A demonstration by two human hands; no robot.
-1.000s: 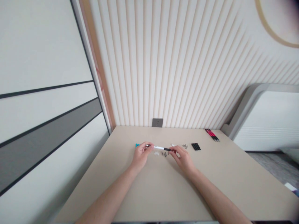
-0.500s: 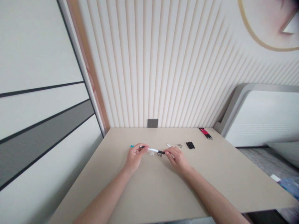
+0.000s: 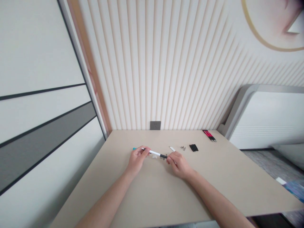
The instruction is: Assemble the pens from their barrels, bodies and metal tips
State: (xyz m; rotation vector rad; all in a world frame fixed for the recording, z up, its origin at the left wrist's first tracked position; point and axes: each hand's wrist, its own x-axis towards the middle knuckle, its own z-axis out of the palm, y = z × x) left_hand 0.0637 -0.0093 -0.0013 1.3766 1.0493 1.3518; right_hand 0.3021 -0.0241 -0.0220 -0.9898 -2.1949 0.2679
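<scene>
My left hand [image 3: 137,157] is closed around one end of a white pen with a black grip [image 3: 155,153], held just above the beige table [image 3: 152,186]. My right hand [image 3: 178,163] rests on the table a little to the right of the pen's black tip, fingers curled; whether it holds anything is hidden. Small white and grey pen parts [image 3: 158,156] lie under the pen. A teal piece [image 3: 134,148] peeks out beyond my left hand.
A white part [image 3: 172,148], small metal bits [image 3: 182,147], a bunch of black pieces [image 3: 193,147] and red and black pens [image 3: 209,135] lie farther right. A wall socket [image 3: 155,125] sits at the table's back edge. A white cabinet [image 3: 268,120] stands to the right.
My right hand has come off the pen's black end and drawn back slightly toward me. My left hand still grips the pen. The camera view shifted between the first two frames.
</scene>
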